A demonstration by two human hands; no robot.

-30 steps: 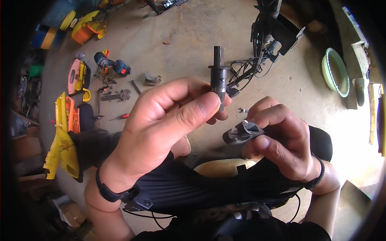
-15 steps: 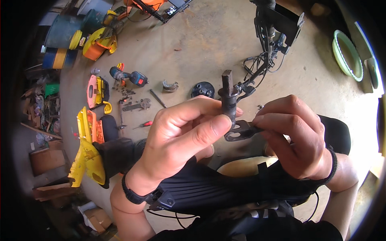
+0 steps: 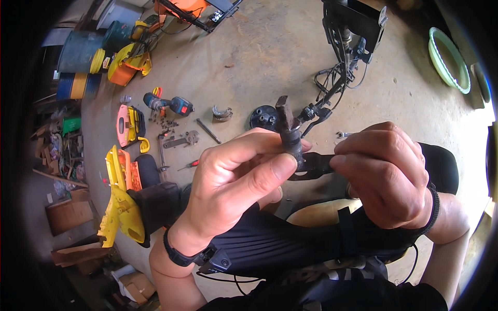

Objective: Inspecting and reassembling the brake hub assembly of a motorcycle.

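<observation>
In front of me I hold up a dark, greasy brake cam lever [image 3: 290, 139], a short shaft with a flat-sided end at the top and a flat arm at its base. My left hand [image 3: 228, 181] is closed round the shaft, thumb in front. The far tip of the arm is pinched between the thumb and fingers of my right hand [image 3: 389, 173], which partly hide it. Behind the shaft, on the floor, are a round black brake plate [image 3: 263, 120] and curved brake shoes [image 3: 222, 113].
On the floor at left lie a cordless impact wrench [image 3: 168, 103], an adjustable wrench [image 3: 182, 139], a metal rod [image 3: 208, 131], a screwdriver [image 3: 191, 164] and yellow plastic covers [image 3: 124, 212]. A dark frame with cables [image 3: 340, 78] stands ahead; a pale green basin [image 3: 433, 39] is at right.
The brake cam lever has turned in my hands: its top end now leans left and the arm shows more edge-on. My right hand has shifted slightly right; both hands keep their hold.
</observation>
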